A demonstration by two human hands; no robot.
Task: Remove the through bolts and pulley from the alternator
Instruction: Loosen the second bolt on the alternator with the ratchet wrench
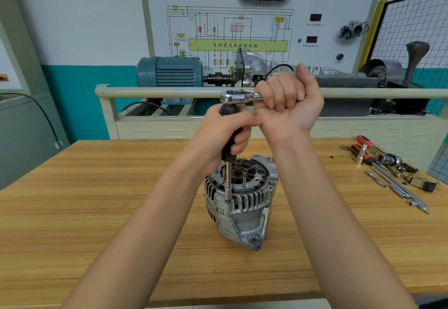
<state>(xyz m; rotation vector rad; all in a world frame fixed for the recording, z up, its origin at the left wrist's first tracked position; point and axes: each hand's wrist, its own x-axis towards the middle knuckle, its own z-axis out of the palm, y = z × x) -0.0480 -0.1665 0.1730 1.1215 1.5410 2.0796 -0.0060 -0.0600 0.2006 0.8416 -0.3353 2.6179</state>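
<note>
Both hands are wrapped tight — the left hand (pixel 226 136) round the black driver handle (pixel 231 138), the right hand (pixel 288 100) round the chrome ratchet (pixel 238 96). The ribbed cast-metal alternator (pixel 240 197) stands unclamped mid-worktop (pixel 97 199) — a hard pull could tip it, or slip the thin shaft (pixel 228 182) off the through bolt.

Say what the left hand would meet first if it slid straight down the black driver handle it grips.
Probably the alternator: the left hand grips the driver handle, whose thin shaft drops onto the housing rim. Depth is unclear.
</note>
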